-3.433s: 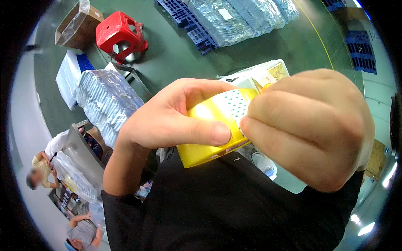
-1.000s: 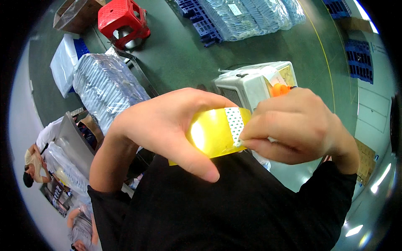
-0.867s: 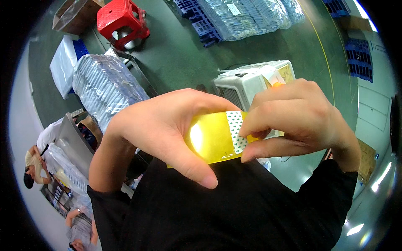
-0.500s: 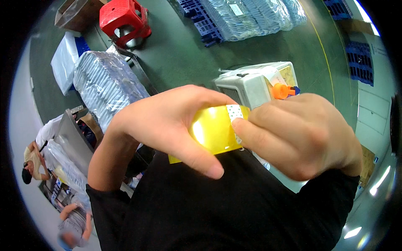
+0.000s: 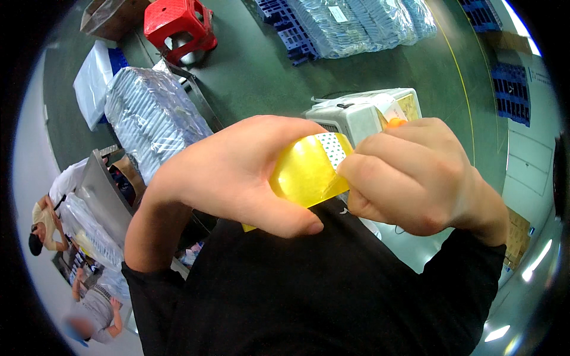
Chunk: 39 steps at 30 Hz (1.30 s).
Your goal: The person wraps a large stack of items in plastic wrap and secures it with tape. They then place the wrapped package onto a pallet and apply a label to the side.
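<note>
A glossy yellow sheet (image 5: 300,174) with a white, dark-dotted band (image 5: 332,149) near its right end is held in front of my chest. My left hand (image 5: 237,172) is closed round it, with the thumb across the near side and the other fingers hidden behind it. My right hand (image 5: 409,172) is curled, its thumb and forefinger pinching the right edge of the sheet at the dotted band. The fingertips hide exactly what they grip there. Below both hands is my black shirt.
Beyond my hands stands a white-grey machine (image 5: 362,113) with an orange part (image 5: 396,123) on it. Plastic-wrapped stacks (image 5: 148,118) lie at the left, with a red stool (image 5: 178,26) behind them. More wrapped stacks (image 5: 362,24) sit on a blue pallet (image 5: 288,29). Two people (image 5: 98,308) are at far left.
My right hand has shifted slightly left and up. More of the dotted band now shows, and the yellow sheet is tilted more. The orange part is now mostly hidden behind my right hand.
</note>
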Available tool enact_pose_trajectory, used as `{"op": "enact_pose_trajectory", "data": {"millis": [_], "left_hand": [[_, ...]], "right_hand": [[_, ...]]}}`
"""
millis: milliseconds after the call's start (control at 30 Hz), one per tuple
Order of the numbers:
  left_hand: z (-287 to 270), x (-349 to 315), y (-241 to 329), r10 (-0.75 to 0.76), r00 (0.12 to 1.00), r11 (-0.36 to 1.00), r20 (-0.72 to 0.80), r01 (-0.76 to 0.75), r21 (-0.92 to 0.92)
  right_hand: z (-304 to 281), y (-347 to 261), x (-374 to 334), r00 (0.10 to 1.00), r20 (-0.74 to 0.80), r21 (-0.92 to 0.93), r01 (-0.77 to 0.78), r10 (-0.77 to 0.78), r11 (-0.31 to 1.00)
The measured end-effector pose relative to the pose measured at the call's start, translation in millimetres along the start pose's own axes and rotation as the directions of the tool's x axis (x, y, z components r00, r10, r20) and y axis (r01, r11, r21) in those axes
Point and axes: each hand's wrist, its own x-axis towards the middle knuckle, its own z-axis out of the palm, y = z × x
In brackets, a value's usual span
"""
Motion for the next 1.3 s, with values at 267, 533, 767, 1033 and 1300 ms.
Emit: {"op": "enact_pose_trajectory", "data": {"millis": [267, 533, 767, 1033, 1300], "left_hand": [[-1, 1, 4, 0.074, 0.991, 0.997, 0.108, -0.074, -0.005], [-5, 2, 2, -0.013, 0.993, 0.995, 0.119, 0.025, -0.096], [-7, 4, -4, 0.008, 0.998, 0.989, 0.065, 0.002, -0.146], [-8, -2, -3, -0.030, 0.999, 0.988, -0.028, 0.025, -0.152], [1, 0, -2, -0.024, 0.978, 0.999, -0.209, 0.017, -0.035]], "right_hand": [[-3, 11, 1, 0.999, -0.013, 0.446, -0.041, 0.052, 0.894], [4, 26, 3, 0.999, 0.030, 0.515, -0.042, 0.031, 0.856], [7, 30, 1, 1.000, 0.014, 0.414, 0.000, -0.006, 0.910], [3, 29, 1, 1.000, 0.023, 0.274, 0.004, -0.010, 0.962], [4, -5, 5, 0.988, 0.098, -0.245, -0.095, 0.122, 0.965]]}}
